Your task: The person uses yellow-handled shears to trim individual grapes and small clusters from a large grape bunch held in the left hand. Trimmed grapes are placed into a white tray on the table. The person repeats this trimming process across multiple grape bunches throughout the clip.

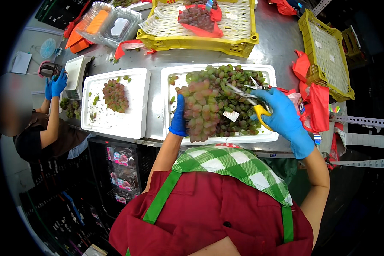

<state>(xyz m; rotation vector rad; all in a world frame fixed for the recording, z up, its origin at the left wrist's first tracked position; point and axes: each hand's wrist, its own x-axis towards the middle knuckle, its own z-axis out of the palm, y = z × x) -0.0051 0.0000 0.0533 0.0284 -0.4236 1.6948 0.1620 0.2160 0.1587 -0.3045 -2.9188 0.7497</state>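
Note:
My gloved left hand (178, 115) grips a large pinkish-green grape bunch (199, 111) from its left side, over a white tray (260, 135) heaped with darker, greener grapes (237, 91) and a small white label. In my gloved right hand (281, 113) are scissors with yellow handles (262, 115), their silver blades open and pointing up-left toward the bunch. Another pair of silver blades shows just beyond my fingers, partly hidden. To the left, a second white tray (111, 126) holds a smaller reddish bunch (115, 96) and loose grapes.
Yellow crates (196, 47) stand at the back and right (350, 91), with red wrappers (315, 115) beside them. Clear plastic containers (111, 27) sit back left. At left, a co-worker (51, 128) in blue gloves works by a white scale (74, 74). Dark crates (111, 170) are below the table.

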